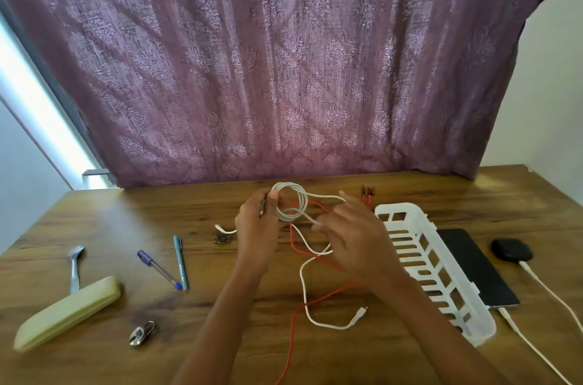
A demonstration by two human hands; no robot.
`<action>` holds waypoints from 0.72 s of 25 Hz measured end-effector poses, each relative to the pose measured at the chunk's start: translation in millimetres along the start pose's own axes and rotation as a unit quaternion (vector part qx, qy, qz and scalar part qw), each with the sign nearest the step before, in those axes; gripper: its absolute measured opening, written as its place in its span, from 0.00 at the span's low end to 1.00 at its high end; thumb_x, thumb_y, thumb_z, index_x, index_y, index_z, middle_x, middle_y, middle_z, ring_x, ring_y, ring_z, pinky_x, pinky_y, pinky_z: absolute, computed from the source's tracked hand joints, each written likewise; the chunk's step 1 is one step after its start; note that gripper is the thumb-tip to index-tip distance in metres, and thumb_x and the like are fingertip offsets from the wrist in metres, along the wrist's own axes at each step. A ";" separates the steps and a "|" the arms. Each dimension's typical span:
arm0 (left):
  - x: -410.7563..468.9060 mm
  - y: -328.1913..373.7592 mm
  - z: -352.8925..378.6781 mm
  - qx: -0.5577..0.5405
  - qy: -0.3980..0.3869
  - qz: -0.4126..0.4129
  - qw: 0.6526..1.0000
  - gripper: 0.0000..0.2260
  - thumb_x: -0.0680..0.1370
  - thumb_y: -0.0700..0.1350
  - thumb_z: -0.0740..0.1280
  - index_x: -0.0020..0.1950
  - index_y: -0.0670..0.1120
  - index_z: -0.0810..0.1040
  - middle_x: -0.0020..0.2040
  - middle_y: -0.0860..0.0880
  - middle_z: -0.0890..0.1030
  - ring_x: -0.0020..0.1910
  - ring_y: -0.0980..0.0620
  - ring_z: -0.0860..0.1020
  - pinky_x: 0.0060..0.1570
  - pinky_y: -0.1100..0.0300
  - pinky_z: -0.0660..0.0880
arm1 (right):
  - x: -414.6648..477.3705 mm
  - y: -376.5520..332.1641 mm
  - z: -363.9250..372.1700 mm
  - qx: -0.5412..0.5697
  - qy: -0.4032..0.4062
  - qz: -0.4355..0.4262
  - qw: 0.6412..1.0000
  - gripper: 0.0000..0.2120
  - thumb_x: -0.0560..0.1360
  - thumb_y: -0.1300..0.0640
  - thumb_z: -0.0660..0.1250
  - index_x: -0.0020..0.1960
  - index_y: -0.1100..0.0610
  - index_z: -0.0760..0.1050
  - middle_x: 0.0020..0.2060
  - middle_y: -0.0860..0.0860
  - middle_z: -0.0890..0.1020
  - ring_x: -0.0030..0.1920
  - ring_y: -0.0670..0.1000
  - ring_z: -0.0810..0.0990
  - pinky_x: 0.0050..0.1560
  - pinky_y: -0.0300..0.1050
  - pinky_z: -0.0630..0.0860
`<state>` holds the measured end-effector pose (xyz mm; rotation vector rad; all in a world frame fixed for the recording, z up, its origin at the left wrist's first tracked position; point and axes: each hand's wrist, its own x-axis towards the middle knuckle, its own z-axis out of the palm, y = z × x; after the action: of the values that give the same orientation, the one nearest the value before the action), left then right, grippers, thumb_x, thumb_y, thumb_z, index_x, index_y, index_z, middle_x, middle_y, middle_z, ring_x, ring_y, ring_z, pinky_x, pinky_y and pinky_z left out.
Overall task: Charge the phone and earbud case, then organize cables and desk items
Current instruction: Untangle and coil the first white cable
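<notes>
White cable (303, 287) is seen trailing loose across the wooden desk (94, 227), plug end nearest the viewer. Farther on, its strand appears pinched in the blurred, curled fingers of the right hand (356, 239). Just beyond and to the left, its wound coil (288, 185) is gripped upright by the left hand (255, 227).

On the wooden table (410, 186), a flat black phone (473, 268) is laid just right of a white slotted plastic basket (398, 206).
</notes>
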<state>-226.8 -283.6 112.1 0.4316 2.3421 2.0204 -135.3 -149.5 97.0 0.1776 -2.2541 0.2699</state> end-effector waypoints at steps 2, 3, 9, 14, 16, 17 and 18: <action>0.6 0.6 -3.3 0.001 0.005 -0.008 1.000 0.10 0.79 0.46 0.61 0.41 0.52 0.80 0.41 0.49 0.83 0.44 0.46 0.82 0.49 0.41 0.78 | 2.0 -3.1 -8.6 0.208 0.028 0.169 0.963 0.06 0.74 0.58 0.65 0.42 0.53 0.80 0.35 0.45 0.81 0.39 0.44 0.79 0.58 0.43 0.74; 0.1 0.9 -5.0 -0.003 0.006 -0.016 1.000 0.10 0.79 0.46 0.61 0.42 0.52 0.80 0.42 0.49 0.83 0.44 0.47 0.82 0.49 0.42 0.78 | 5.2 -5.4 -12.0 0.297 0.047 0.255 0.919 0.07 0.76 0.58 0.64 0.41 0.52 0.79 0.34 0.45 0.82 0.39 0.44 0.80 0.54 0.41 0.76; 0.2 -4.9 -12.3 -0.063 0.006 -0.075 0.995 0.11 0.80 0.45 0.60 0.41 0.49 0.81 0.46 0.42 0.83 0.47 0.43 0.82 0.45 0.45 0.80 | 16.1 26.1 -23.1 0.714 0.165 0.494 0.469 0.07 0.71 0.60 0.60 0.34 0.58 0.67 0.28 0.52 0.70 0.33 0.51 0.71 0.52 0.52 0.73; 2.1 6.7 -12.8 -0.120 0.016 -0.088 0.989 0.10 0.80 0.42 0.59 0.46 0.41 0.79 0.48 0.40 0.82 0.47 0.45 0.82 0.36 0.61 0.81 | -3.7 35.6 -7.8 0.685 0.069 0.530 0.496 0.10 0.73 0.56 0.65 0.35 0.58 0.71 0.25 0.51 0.74 0.28 0.49 0.73 0.54 0.52 0.73; 5.1 5.4 -12.7 -0.071 0.035 -0.065 0.995 0.10 0.80 0.43 0.60 0.44 0.45 0.80 0.47 0.41 0.82 0.46 0.45 0.82 0.39 0.55 0.82 | -11.5 34.4 -4.9 0.622 -0.029 0.526 0.579 0.11 0.69 0.53 0.68 0.33 0.59 0.74 0.27 0.51 0.76 0.33 0.50 0.75 0.53 0.50 0.74; 7.4 2.0 -12.2 -0.039 0.045 -0.052 0.997 0.11 0.80 0.45 0.61 0.43 0.46 0.80 0.45 0.42 0.82 0.45 0.45 0.82 0.41 0.50 0.81 | -14.8 34.3 -2.2 0.585 -0.053 0.522 0.619 0.10 0.66 0.52 0.70 0.33 0.59 0.75 0.28 0.51 0.76 0.36 0.50 0.75 0.52 0.50 0.74; 8.3 0.0 -11.6 -0.005 0.053 -0.039 0.998 0.11 0.79 0.46 0.61 0.42 0.46 0.80 0.42 0.42 0.82 0.44 0.44 0.82 0.43 0.46 0.81 | -16.2 33.9 -0.9 0.548 -0.059 0.517 0.655 0.09 0.64 0.52 0.71 0.33 0.58 0.76 0.29 0.51 0.77 0.37 0.50 0.75 0.51 0.49 0.75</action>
<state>-237.0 -293.0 115.4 0.2337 2.3657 2.0668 -131.7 -115.8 80.5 -0.5324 -1.7204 2.2561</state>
